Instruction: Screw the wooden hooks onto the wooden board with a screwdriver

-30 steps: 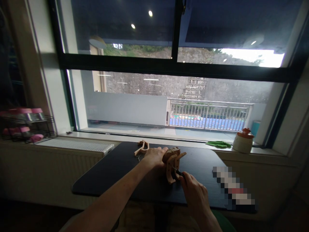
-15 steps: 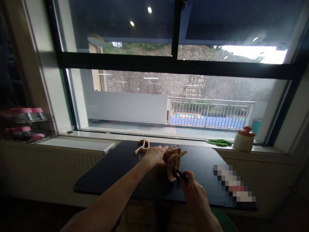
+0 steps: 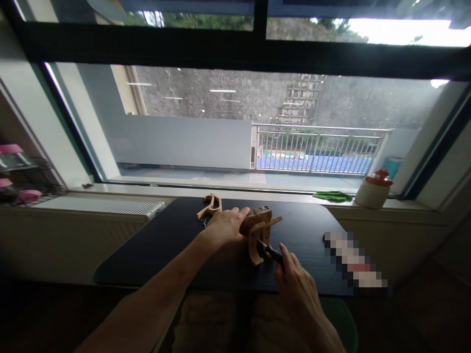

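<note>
On the dark table, my left hand (image 3: 224,226) is closed around the back of a brown block-like wooden piece (image 3: 256,218) that lies on its side. Curved light-wood legs (image 3: 253,245) with small dark holes stick out from its near side. My right hand (image 3: 297,283) grips a screwdriver (image 3: 272,252) by its black handle, its thin shaft pointing at the nearer leg. Whether the tip sits in a hole is too small to tell. Beyond my left hand rests a loose pair of curved wooden legs (image 3: 211,206), with a few small metal screws (image 3: 203,223) beside it.
A blurred-out long object (image 3: 355,262) lies on the table's right side. On the windowsill are a green cloth (image 3: 333,196) and a white jar with an orange lid (image 3: 373,190). A radiator (image 3: 106,206) and a rack of pink-lidded containers (image 3: 29,196) stand left. A green seat (image 3: 340,321) is below.
My view has tipped downward, so the window and table sit higher in the picture. Both hands keep their grips, and the screwdriver still points at the same leg.
</note>
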Available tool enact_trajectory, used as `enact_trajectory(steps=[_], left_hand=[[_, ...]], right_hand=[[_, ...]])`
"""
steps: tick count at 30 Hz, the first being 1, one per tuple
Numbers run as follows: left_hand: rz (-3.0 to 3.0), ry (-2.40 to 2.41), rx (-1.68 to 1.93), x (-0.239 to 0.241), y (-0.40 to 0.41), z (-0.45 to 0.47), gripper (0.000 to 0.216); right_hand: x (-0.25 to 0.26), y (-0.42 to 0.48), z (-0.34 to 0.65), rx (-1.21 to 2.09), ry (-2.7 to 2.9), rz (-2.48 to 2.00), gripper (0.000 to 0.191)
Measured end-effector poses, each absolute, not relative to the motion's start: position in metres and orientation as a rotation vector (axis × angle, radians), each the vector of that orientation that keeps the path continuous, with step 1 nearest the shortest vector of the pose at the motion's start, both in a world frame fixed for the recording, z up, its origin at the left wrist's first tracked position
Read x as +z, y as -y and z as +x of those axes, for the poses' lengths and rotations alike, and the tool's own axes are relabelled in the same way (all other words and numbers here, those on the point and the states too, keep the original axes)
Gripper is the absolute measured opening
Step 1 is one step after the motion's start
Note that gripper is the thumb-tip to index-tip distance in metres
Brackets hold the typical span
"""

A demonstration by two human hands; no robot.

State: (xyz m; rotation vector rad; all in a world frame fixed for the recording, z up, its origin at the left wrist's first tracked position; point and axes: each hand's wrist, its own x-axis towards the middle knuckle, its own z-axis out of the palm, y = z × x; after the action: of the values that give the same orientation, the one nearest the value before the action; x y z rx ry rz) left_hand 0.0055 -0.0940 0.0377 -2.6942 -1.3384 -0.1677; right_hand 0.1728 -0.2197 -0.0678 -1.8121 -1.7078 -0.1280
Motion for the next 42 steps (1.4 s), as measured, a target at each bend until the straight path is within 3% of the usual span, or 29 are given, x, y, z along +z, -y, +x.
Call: enact_trajectory(steps=[11, 20, 28, 34, 42], left_hand=[[-2.848, 1.271, -0.233, 0.047, 0.067, 0.050, 0.055], [-3.191, 1.333, 0.183, 0.076, 0.022, 0.086, 0.057], [-3.480, 1.452, 0.217, 0.071, 0.017, 0.096, 0.044], [-3.440, 1.561, 0.222, 0.073, 0.019, 0.099, 0.045], [-3.494, 1.482, 0.190, 0.071, 0.019, 0.096, 0.041]], right_hand=[[-0.070, 0.208, 0.205, -0.126, 1.664, -1.650, 0.034], [-0.083, 0.192, 0.221, 0.024, 1.506, -1.597, 0.027], [-0.088, 0.189, 0.237, -0.026, 1.595, -1.486, 0.033], [-0.082, 0.189, 0.238, 0.304, 1.507, -1.551, 0.026], [-0.075, 0.192, 0.235, 0.243, 1.539, -1.654, 0.032]])
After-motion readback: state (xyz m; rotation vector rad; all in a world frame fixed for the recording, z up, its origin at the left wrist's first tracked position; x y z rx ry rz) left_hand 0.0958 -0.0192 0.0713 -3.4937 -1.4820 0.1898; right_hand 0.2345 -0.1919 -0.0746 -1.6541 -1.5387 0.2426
